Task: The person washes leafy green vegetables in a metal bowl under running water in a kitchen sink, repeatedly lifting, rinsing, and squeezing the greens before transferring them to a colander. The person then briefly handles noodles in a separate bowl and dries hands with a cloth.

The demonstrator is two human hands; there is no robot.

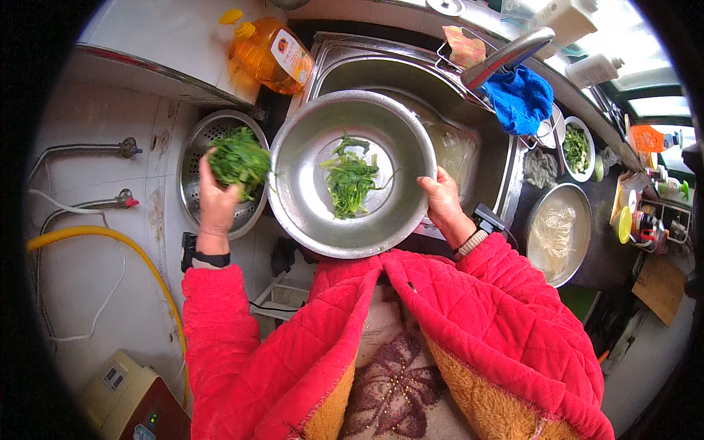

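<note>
My left hand (pixel 217 201) holds a bunch of leafy greens (pixel 240 160) over a perforated steel colander (pixel 192 190) at the left. With thumb on the rim, my right hand (pixel 443 199) grips the right side of a wide steel basin (pixel 404 143). Inside the basin lies a smaller heap of leafy greens (pixel 351 184), near the middle of its bottom. The basin is held in front of the body, over the near left part of a steel sink (pixel 379 77), and hides part of it.
A faucet (pixel 506 58) and a blue cloth (pixel 520 99) stand at the sink's far right. An orange soap bottle (pixel 272 55) is at the far left. On the right are a bowl of chopped greens (pixel 577 147) and a pan of pale noodle-like strands (pixel 555 234). A yellow hose (pixel 118 234) runs at the left.
</note>
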